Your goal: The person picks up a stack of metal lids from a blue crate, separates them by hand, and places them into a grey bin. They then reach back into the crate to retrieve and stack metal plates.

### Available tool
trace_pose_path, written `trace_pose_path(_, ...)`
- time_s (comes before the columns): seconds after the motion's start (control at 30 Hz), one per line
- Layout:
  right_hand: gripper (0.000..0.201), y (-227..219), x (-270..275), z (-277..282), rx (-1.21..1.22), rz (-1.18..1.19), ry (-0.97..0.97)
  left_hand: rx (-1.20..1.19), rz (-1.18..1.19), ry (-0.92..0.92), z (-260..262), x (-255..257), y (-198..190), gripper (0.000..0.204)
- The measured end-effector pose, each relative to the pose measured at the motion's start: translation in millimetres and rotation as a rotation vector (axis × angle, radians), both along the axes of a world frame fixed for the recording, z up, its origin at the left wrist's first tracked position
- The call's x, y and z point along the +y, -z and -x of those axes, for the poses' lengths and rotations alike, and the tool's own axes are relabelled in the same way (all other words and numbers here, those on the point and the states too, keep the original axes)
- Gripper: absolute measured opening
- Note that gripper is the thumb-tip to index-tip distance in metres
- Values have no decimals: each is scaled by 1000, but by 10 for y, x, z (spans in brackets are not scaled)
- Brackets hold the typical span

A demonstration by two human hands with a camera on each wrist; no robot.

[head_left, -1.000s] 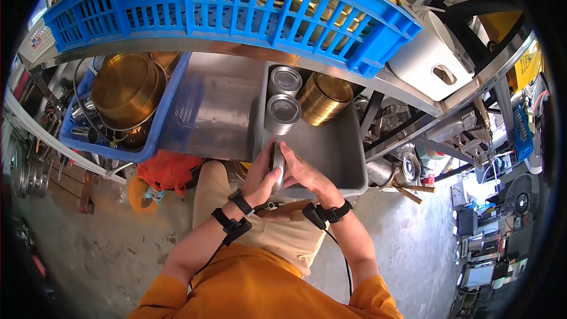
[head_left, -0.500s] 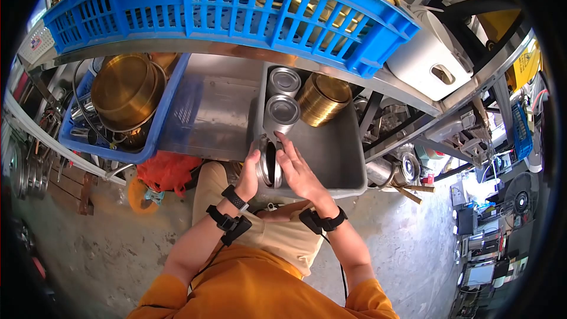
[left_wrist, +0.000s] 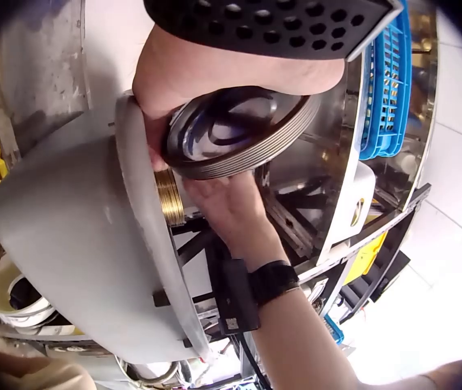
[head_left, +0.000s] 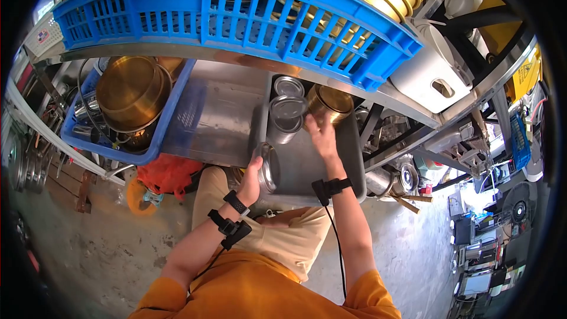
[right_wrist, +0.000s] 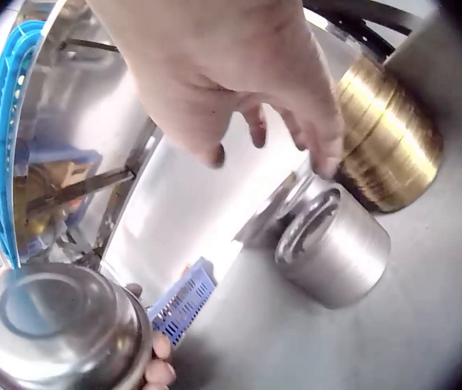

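Observation:
In the head view my left hand (head_left: 249, 182) holds a stack of shallow silver metal bowls (head_left: 270, 168) on edge at the near left of a grey bin (head_left: 310, 168). Its nested rims show in the left wrist view. Inside the bin, my right hand (head_left: 323, 137) reaches forward with parted, slightly bent fingers beside the front silver stack (head_left: 286, 134). A silver bowl (head_left: 288, 107) sits askew on top of that stack, its edge close to the right fingertips. Behind it stands another silver stack (head_left: 289, 86); a gold stack (head_left: 333, 99) is at the right.
A shelf edge with a blue crate (head_left: 248, 26) of gold and silver ware overhangs the bin. On the left, a blue basket (head_left: 147, 155) holds a gold pot (head_left: 130, 91). A metal sheet surface (head_left: 221, 121) lies between basket and bin. A white container (head_left: 428, 82) stands upper right.
Both hands were together around the silver bowls, then parted. My right hand has moved forward to the front silver stack, where a bowl now lies askew. The left hand keeps its stack.

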State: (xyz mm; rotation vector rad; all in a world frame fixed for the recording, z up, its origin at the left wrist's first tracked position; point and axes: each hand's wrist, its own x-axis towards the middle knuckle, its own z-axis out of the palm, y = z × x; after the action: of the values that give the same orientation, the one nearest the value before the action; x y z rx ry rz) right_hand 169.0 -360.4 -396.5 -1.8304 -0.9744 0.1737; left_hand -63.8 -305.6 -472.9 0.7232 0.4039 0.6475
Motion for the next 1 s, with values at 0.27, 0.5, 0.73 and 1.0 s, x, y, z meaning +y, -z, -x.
trace_pose_path(0.27, 71, 478, -107, 59, -50, 441, -64, 36, -14, 113, 109, -37, -355, 56)
trace_pose_path(0.5, 74, 640, 59, -94, -309, 573, -178, 55, 26, 137, 63, -6, -260, 52)
trace_pose_path(0.73, 73, 234, 49, 308, -69, 562, -233, 49, -101, 117, 83, -12, -277, 53)
trace_pose_path(1.0, 78, -543, -322, 1092, 523, 656, -345, 102, -580, 66, 94, -97, -357, 71)
